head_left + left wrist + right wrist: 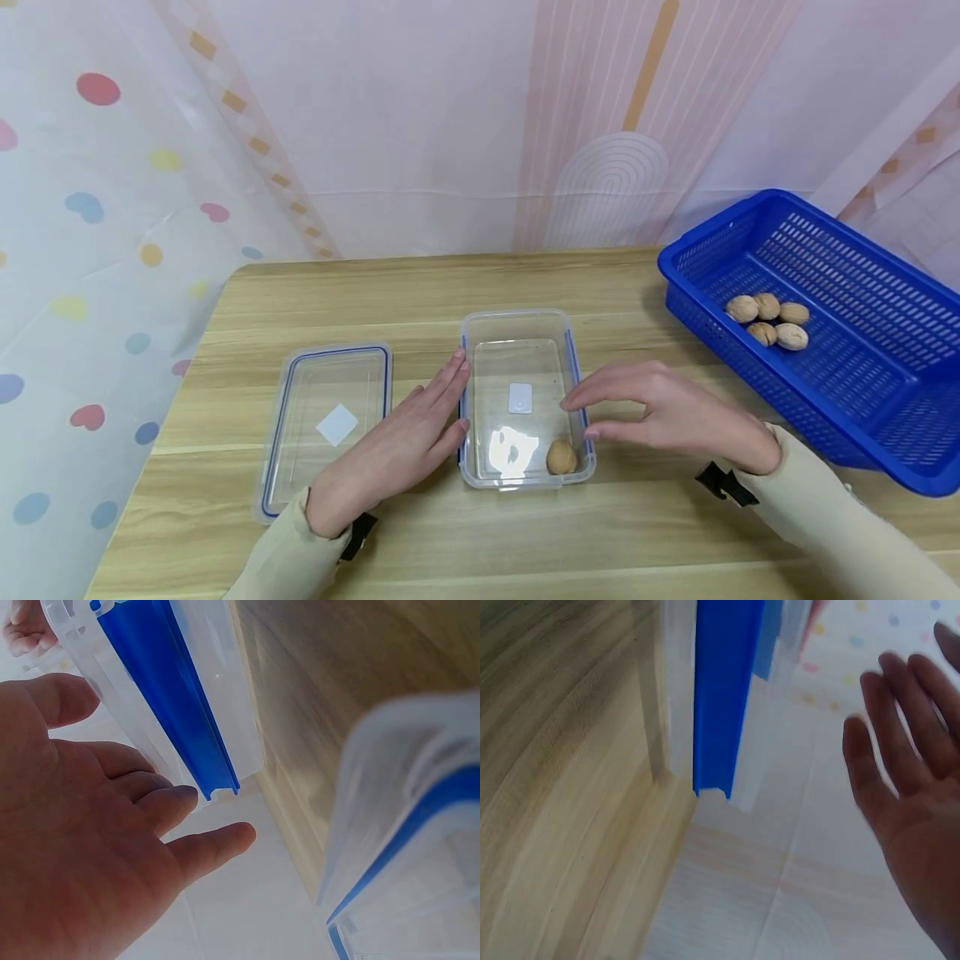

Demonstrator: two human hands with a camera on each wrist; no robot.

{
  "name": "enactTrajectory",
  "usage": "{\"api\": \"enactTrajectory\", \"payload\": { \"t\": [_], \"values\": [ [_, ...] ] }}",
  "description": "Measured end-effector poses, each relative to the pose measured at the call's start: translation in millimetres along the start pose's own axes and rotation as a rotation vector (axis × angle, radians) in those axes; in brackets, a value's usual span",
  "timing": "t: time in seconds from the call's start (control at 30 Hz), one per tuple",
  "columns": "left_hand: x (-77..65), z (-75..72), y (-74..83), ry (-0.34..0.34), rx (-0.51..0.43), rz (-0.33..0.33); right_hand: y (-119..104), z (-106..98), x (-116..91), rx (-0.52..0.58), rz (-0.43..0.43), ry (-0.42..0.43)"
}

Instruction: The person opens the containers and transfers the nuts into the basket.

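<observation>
A clear plastic food container (517, 333) with blue side clips stands lidless on the table, one walnut (561, 457) in its near right corner. My left hand (408, 442) rests along the container's left side with its fingers straight; the left wrist view shows the palm (97, 817) beside a blue clip (161, 690). Over the right rim reaches my right hand (652, 408), its fingers gently bent and nothing between them. In the right wrist view those fingers (907, 735) stand apart beside the other blue clip (724, 697).
A clear lid (330, 383) with a blue seal lies left of the container. At the right, a blue plastic basket (720, 350) holds several walnuts (767, 321). The wooden table (420, 292) ends at a patterned cloth (420, 167) behind.
</observation>
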State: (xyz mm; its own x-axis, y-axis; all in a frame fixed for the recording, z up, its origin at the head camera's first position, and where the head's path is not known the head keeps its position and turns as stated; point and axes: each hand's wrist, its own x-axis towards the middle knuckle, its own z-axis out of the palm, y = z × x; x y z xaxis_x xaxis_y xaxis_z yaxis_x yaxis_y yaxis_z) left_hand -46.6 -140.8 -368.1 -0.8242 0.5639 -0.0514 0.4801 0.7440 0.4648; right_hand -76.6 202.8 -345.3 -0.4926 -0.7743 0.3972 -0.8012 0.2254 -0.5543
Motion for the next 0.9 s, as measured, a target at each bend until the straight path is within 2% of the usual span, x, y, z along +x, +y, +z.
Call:
{"api": "enactTrajectory", "payload": {
  "t": [0.1, 0.3, 0.43, 0.67, 0.9],
  "values": [
    [0.7, 0.9, -0.5, -0.001, 0.001, 0.008, 1.8, 3.3, 5.4, 0.009, 0.009, -0.110],
    [2.4, 2.5, -0.6, 0.001, 0.002, 0.020, 7.0, 8.7, 18.3, -0.068, 0.068, -0.280],
    [2.3, 2.5, -0.5, -0.001, -0.004, 0.020, 11.2, 13.6, 23.9, -0.121, 0.069, -0.332],
    [1.8, 1.8, 0.1, 0.003, 0.000, 0.014, 14.4, 21.5, 32.2, -0.194, -0.009, -0.371],
    [1.1, 1.1, 0.0, 0.009, -0.001, 0.012, 8.6, 26.2, 41.3, -0.248, 0.086, -0.486]
  ]
}}
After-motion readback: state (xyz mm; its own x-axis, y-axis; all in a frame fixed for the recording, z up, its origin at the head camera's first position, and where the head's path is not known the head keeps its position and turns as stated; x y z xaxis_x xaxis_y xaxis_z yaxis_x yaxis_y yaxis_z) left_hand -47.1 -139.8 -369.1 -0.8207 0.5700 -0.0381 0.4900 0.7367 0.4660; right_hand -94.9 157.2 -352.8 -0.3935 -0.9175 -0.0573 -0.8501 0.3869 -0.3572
